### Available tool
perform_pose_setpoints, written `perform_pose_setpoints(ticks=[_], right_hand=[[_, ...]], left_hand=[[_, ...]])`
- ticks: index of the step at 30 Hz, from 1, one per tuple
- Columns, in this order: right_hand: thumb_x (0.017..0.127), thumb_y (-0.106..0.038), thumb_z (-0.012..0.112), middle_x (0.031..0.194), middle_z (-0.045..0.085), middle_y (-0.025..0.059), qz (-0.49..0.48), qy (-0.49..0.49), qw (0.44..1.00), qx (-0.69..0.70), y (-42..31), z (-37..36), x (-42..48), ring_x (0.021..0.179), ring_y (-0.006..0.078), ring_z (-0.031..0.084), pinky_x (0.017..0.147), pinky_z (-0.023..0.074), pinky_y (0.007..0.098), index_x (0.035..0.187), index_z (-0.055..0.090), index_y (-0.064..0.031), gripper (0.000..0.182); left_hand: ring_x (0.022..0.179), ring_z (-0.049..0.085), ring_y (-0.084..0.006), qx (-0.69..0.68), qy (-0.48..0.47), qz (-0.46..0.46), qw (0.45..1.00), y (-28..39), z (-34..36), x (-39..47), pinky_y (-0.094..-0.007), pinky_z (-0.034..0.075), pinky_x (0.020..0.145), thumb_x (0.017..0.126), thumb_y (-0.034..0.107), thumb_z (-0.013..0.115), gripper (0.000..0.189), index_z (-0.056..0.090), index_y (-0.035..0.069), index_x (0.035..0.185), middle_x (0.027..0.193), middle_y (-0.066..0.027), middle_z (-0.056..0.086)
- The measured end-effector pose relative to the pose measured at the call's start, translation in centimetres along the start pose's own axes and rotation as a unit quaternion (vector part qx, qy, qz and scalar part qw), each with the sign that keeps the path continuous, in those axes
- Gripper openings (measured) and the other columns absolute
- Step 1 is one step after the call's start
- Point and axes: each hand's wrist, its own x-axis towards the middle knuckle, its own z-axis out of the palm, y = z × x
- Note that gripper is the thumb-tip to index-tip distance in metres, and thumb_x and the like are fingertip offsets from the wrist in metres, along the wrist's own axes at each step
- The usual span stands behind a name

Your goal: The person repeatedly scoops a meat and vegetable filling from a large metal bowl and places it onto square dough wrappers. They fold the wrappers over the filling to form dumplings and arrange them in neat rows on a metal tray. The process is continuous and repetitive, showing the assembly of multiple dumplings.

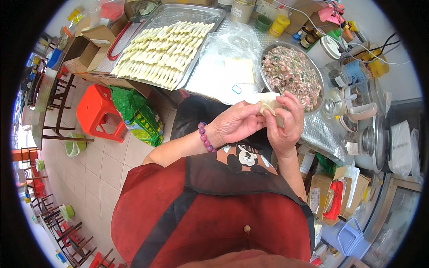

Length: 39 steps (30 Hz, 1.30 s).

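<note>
Between both hands, just in front of the bowl, is a partly folded dough wrapper [268, 100]. My left hand [239, 122], with a beaded bracelet at the wrist, pinches its left side. The fingers and thumb of my right hand [286, 122] grip its right side. Whether filling lies inside it cannot be seen. A metal bowl [322, 92] of minced meat with chopped greens [291, 72] stands beyond my right hand. Square dough wrappers [239, 70] lie left of the bowl by a clear plastic bag [231, 40]. Rows of folded dumplings [157, 53] fill much of a metal tray [191, 11].
Jars, a lidded white tub [323, 50], a yellow cup [279, 25] and a green cup [263, 22] crowd the back and right of the table. Cables hang at upper right. A red stool [97, 114] and a green sack [137, 117] stand on the floor at left.
</note>
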Motion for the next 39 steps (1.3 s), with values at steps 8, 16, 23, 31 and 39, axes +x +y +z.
perform_pose_setpoints(ticks=[8,16,23,31,39], right_hand=[[0.064,-0.001,0.074,0.098,0.058,0.0121,0.001,-0.005,0.999,-0.05,0.4,0.4,-0.5,0.099,0.0347,0.056,0.082,0.0443,0.0415,0.079,0.055,-0.0048,0.024],[0.078,-0.004,0.065,0.111,0.054,0.0174,0.022,0.004,0.998,-0.059,1.0,-2.1,-1.9,0.105,0.0364,0.053,0.092,0.0409,0.0457,0.104,0.053,-0.001,0.029],[0.083,0.0,0.057,0.105,0.058,0.0169,0.097,0.055,0.987,-0.117,4.2,-5.3,-7.2,0.1,0.0329,0.055,0.091,0.0417,0.0415,0.102,0.055,0.0024,0.019],[0.091,-0.01,0.052,0.094,0.061,0.0079,0.376,0.11,0.92,-0.006,7.5,-5.8,-10.2,0.087,0.016,0.057,0.079,0.0457,0.0289,0.098,0.057,0.0024,0.015],[0.091,-0.011,0.054,0.087,0.061,0.0048,0.422,0.108,0.897,0.072,12.9,-4.7,-10.2,0.078,0.0098,0.054,0.071,0.0448,0.0237,0.094,0.058,0.0039,0.016]], left_hand=[[0.102,0.055,-0.0198,-0.005,0.072,-0.019,0.997,-1.4,-1.3,0.0,-0.0355,0.041,0.096,0.098,0.022,0.04,0.026,0.049,0.001,0.111,0.108,-0.0112,0.056],[0.11,0.054,-0.0245,-0.033,0.08,-0.09,0.992,2.8,-2.2,-0.3,-0.0384,0.043,0.095,0.096,0.021,0.042,0.037,0.042,-0.002,0.124,0.12,-0.0162,0.054],[0.102,0.058,-0.0223,0.208,0.187,0.038,0.959,14.9,-2.8,-1.1,-0.0347,0.045,0.095,0.087,0.004,0.048,0.029,0.049,-0.006,0.115,0.109,-0.0138,0.059],[0.082,0.059,-0.0118,0.65,0.312,0.123,0.682,31.7,-7.4,0.7,-0.0243,0.046,0.074,0.089,0.015,0.051,0.023,0.059,-0.003,0.101,0.092,-0.0037,0.063],[0.088,0.062,-0.0354,0.891,0.393,0.119,0.191,34.6,-11.1,3.4,-0.0432,0.049,0.077,0.077,0.015,0.054,0.023,0.066,0.0,0.09,0.091,-0.0223,0.064]])
